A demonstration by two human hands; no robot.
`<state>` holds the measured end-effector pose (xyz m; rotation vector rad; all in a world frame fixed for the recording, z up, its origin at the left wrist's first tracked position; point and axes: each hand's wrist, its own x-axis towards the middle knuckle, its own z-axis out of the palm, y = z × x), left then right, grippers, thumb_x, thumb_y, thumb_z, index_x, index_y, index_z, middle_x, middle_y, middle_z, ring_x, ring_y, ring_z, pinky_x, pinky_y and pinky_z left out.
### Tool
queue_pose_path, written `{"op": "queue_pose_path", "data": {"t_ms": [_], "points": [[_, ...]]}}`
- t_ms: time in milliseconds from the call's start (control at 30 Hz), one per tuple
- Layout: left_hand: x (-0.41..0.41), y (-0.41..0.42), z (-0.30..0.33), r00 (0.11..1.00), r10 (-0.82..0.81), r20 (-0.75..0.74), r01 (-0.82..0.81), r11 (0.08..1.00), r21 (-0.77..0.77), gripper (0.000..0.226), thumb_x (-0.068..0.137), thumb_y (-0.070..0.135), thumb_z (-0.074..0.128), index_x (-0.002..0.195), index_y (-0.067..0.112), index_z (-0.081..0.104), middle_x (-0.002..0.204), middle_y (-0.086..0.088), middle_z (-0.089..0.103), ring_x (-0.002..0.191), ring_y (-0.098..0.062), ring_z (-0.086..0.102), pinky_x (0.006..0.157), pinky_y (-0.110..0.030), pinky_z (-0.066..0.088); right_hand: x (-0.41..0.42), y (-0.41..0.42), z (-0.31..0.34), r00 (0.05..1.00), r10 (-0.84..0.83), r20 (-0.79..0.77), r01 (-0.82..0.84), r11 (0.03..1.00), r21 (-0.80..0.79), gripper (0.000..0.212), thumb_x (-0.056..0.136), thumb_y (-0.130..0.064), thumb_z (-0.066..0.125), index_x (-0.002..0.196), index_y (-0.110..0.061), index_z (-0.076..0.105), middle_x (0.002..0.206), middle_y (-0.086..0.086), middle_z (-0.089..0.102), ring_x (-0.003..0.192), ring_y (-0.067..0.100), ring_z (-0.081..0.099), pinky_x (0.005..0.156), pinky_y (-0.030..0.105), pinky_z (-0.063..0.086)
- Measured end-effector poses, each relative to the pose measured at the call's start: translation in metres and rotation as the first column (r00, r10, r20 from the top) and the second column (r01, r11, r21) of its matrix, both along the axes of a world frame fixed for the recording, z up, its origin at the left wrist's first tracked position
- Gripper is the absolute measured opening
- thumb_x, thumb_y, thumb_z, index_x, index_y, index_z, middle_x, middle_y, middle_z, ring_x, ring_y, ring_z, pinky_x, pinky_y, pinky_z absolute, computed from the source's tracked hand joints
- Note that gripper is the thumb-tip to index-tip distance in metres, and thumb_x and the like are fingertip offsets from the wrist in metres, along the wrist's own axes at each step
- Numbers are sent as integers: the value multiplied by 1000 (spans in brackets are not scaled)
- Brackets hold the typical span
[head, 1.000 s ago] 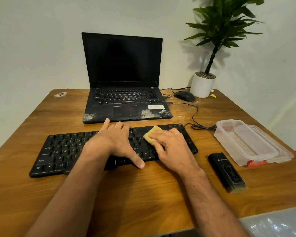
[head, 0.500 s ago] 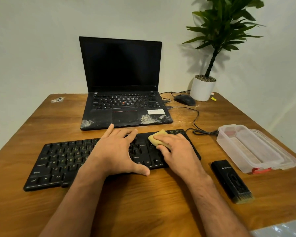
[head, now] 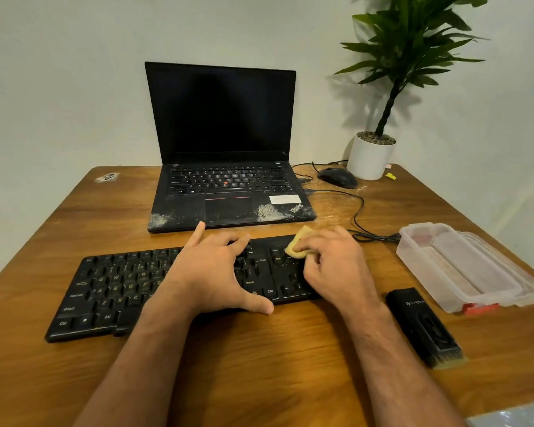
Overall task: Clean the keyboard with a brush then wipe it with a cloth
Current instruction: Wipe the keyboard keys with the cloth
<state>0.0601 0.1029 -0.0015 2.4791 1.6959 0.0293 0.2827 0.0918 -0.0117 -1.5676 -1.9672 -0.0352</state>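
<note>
A black keyboard (head: 111, 291) lies across the wooden table (head: 259, 365) in front of me. My left hand (head: 216, 272) rests flat on its middle with fingers spread, thumb at the front edge. My right hand (head: 336, 266) presses a small yellow cloth (head: 296, 245) onto the keyboard's right end, near the back edge. A black brush (head: 423, 326) with pale bristles lies on the table to the right of my right wrist, apart from both hands.
An open black laptop (head: 225, 186) with dusty palm rests stands behind the keyboard. A clear plastic container (head: 463, 266) sits at the right. A black mouse (head: 336, 177), cables and a potted plant (head: 370, 155) occupy the back right corner.
My right hand has slid the cloth rightward and toward the keyboard's back right corner. My left hand has stayed on the keys. The camera view has shifted slightly.
</note>
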Motion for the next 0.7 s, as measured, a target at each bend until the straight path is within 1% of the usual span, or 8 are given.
{"op": "queue_pose_path", "data": {"t_ms": [67, 133, 200, 300, 467, 600, 633, 700], "points": [[0, 0, 0, 1000, 0, -10, 0, 1000, -4, 142, 42, 104, 42, 159, 30, 11, 163, 12, 18, 150, -6, 12, 122, -46, -16, -5, -5, -2, 992, 120, -31, -119, 993, 22, 37, 77, -7, 54, 99, -23, 79, 108, -9, 73, 96, 12, 53, 93, 18, 42], [0, 2, -1, 1000, 0, -19, 0, 1000, -5, 143, 42, 105, 41, 159, 30, 11, 163, 12, 18, 150, -6, 13, 122, -46, -16, -11, -10, -6, 972, 235, -23, -236, 971, -30, 37, 75, -10, 53, 95, -24, 80, 108, -10, 74, 91, 12, 53, 88, 24, 48], [0, 3, -2, 1000, 1, -7, -1, 1000, 0, 143, 41, 105, 42, 159, 30, 13, 162, 13, 19, 150, -5, 14, 122, -46, -16, -7, -6, -7, 987, 159, -35, -161, 986, -37, 32, 73, -9, 55, 84, -26, 80, 98, -10, 76, 87, 12, 53, 81, 35, 53], [0, 2, -3, 1000, 0, 7, 0, 1000, 10, 144, 40, 105, 41, 159, 29, 14, 162, 13, 20, 149, -5, 15, 122, -46, -16, 3, 0, -7, 992, -21, -126, 18, 1000, -23, 30, 71, -2, 59, 73, -24, 79, 89, -11, 76, 87, 13, 53, 79, 37, 54], [1, 2, -2, 1000, -4, -7, 4, 1000, 18, 142, 43, 104, 43, 159, 27, 15, 162, 12, 20, 149, -6, 15, 122, -46, -14, -25, -8, -3, 969, 244, 36, -240, 966, -101, 43, 82, -9, 54, 115, -28, 74, 124, -13, 68, 96, 12, 46, 93, 32, 46], [1, 2, -4, 1000, -5, 12, 4, 1000, 28, 142, 42, 104, 43, 159, 27, 14, 162, 13, 20, 149, -6, 14, 123, -46, -14, -21, 6, -3, 998, -15, 54, 17, 999, -39, 41, 85, -6, 55, 117, -25, 73, 121, -10, 70, 101, 14, 46, 96, 31, 44], [0, 1, -5, 1000, -4, 14, 4, 1000, 30, 142, 42, 104, 43, 159, 28, 14, 162, 13, 20, 149, -6, 14, 123, -46, -14, -19, 8, -2, 999, -31, 35, 32, 999, -24, 41, 85, -4, 56, 117, -22, 73, 120, -8, 70, 104, 15, 47, 98, 30, 44], [0, 1, -5, 1000, -8, 8, 8, 999, 33, 143, 43, 105, 42, 159, 27, 13, 162, 13, 19, 149, -6, 14, 123, -47, -13, -20, 6, -1, 997, 75, 17, -75, 997, -9, 42, 84, -2, 57, 118, -21, 72, 121, -8, 69, 107, 14, 48, 100, 29, 43]]}}
